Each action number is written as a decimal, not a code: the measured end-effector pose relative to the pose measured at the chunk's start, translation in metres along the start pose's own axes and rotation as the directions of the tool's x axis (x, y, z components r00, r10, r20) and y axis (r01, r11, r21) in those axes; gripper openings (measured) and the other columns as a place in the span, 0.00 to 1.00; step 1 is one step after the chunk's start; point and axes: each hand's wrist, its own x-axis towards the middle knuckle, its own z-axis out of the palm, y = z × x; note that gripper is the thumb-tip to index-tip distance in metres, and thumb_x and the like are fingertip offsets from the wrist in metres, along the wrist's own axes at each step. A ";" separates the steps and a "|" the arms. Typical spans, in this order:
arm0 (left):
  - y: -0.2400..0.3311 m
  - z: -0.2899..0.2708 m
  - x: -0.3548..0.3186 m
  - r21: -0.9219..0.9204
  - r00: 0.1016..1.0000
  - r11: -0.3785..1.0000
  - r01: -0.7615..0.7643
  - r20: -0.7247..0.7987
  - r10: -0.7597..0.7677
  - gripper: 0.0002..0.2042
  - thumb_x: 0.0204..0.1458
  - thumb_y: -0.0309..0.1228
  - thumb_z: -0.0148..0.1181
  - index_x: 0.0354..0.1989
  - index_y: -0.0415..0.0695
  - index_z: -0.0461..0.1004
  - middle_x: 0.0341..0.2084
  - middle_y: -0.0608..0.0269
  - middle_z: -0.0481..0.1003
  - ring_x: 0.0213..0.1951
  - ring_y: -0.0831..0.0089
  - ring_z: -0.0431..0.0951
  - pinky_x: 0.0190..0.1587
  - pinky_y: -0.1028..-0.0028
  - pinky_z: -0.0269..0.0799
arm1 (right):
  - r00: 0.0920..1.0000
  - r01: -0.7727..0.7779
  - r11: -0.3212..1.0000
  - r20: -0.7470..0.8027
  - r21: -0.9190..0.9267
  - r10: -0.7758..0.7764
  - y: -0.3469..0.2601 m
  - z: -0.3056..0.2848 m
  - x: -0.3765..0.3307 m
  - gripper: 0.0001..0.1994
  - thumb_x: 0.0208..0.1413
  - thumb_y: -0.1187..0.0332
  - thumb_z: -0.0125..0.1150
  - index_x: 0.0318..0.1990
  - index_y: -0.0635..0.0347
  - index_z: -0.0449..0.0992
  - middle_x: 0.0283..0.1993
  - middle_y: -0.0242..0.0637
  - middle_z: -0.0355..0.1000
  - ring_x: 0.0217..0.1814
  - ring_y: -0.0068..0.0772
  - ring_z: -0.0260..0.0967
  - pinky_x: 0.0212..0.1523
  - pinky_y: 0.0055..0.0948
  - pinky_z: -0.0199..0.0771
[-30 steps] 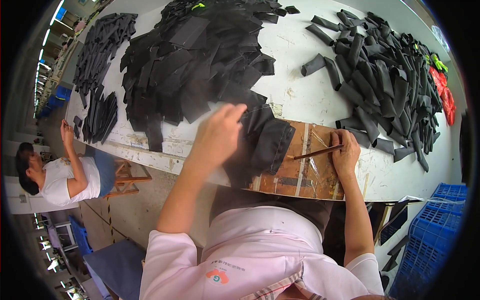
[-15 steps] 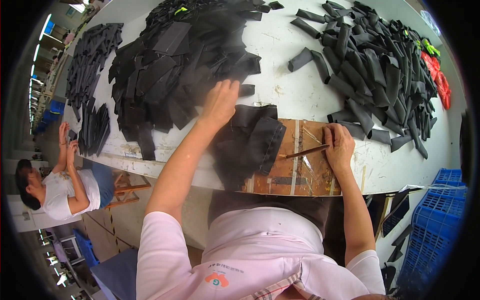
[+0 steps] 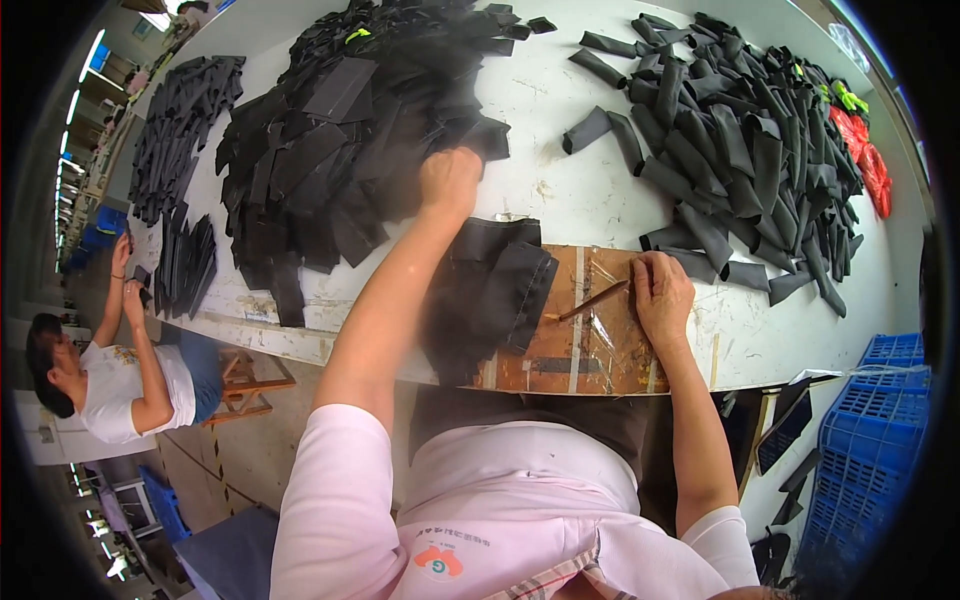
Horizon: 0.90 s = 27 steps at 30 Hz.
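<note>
My left hand (image 3: 450, 182) is closed at the near edge of a large heap of black fabric pieces (image 3: 310, 150). Its fingertips are turned away, so what they grip is hidden. Below it, a few stitched black fabric pieces (image 3: 490, 290) lie stacked, partly over a worn brown board (image 3: 600, 360). On the board's right side rests my right hand (image 3: 664, 298), fingers bent down against the surface and holding nothing that I can see. A thin dark stick-like tool (image 3: 592, 301) lies slantwise on the board, one end close to that hand's fingers.
Many rolled dark fabric tubes (image 3: 720, 150) are piled at the right, beside a red plastic bag (image 3: 872, 180). Narrow black pieces (image 3: 185, 130) lie at far left. Blue crates (image 3: 870, 430) stand at lower right. Another person (image 3: 120, 370) works at the left.
My left hand has moved slightly up to the heap's edge, its fingers now more curled. My right hand has drawn a little away from the stick-like tool, which has turned slightly.
</note>
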 end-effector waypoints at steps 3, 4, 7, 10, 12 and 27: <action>-0.001 -0.020 0.004 -0.167 0.989 0.977 0.132 0.089 -0.119 0.06 0.37 0.23 0.51 0.23 0.35 0.71 0.22 0.44 0.73 0.27 0.52 0.75 0.33 0.61 0.71 | 1.000 0.007 1.000 -0.002 0.008 -0.007 0.004 -0.001 0.006 0.04 0.49 0.70 0.52 0.28 0.60 0.68 0.25 0.38 0.67 0.29 0.42 0.65 0.28 0.36 0.64; 0.000 -0.031 0.007 -0.219 0.965 0.952 0.214 0.196 -0.171 0.09 0.36 0.24 0.51 0.27 0.35 0.72 0.25 0.42 0.73 0.30 0.48 0.74 0.36 0.59 0.70 | 1.000 0.003 1.000 -0.009 0.020 -0.003 0.005 -0.001 0.006 0.04 0.49 0.70 0.52 0.27 0.60 0.68 0.25 0.39 0.67 0.29 0.42 0.65 0.29 0.36 0.64; 0.001 -0.054 0.005 -0.329 0.974 0.920 0.211 0.150 -0.170 0.11 0.36 0.25 0.50 0.30 0.36 0.73 0.26 0.42 0.73 0.32 0.48 0.74 0.37 0.59 0.69 | 1.000 0.021 1.000 -0.006 -0.013 -0.021 0.003 -0.004 0.010 0.03 0.48 0.71 0.52 0.27 0.60 0.68 0.25 0.39 0.67 0.29 0.42 0.65 0.28 0.36 0.64; 0.005 -0.040 0.004 -0.331 0.984 0.927 0.180 0.046 -0.174 0.11 0.38 0.25 0.50 0.31 0.35 0.71 0.27 0.45 0.73 0.31 0.51 0.73 0.36 0.58 0.69 | 1.000 0.014 1.000 0.014 -0.011 -0.014 -0.006 -0.006 0.008 0.02 0.47 0.72 0.52 0.27 0.60 0.68 0.25 0.39 0.67 0.30 0.42 0.65 0.28 0.36 0.64; 0.021 -0.022 0.008 -0.270 0.991 0.954 0.134 0.025 -0.132 0.14 0.40 0.33 0.58 0.32 0.36 0.69 0.32 0.47 0.70 0.39 0.54 0.70 0.40 0.64 0.68 | 1.000 0.020 1.000 0.015 -0.002 -0.020 -0.001 -0.005 0.003 0.02 0.47 0.73 0.52 0.27 0.60 0.68 0.24 0.39 0.67 0.29 0.42 0.65 0.28 0.36 0.63; 0.014 0.000 0.036 -0.135 0.984 0.980 0.144 -0.082 -0.156 0.02 0.35 0.22 0.55 0.19 0.38 0.73 0.21 0.48 0.74 0.28 0.57 0.75 0.29 0.66 0.72 | 1.000 0.022 1.000 0.013 0.014 -0.022 0.004 -0.002 0.006 0.02 0.48 0.72 0.52 0.28 0.60 0.69 0.25 0.39 0.67 0.28 0.42 0.65 0.28 0.36 0.63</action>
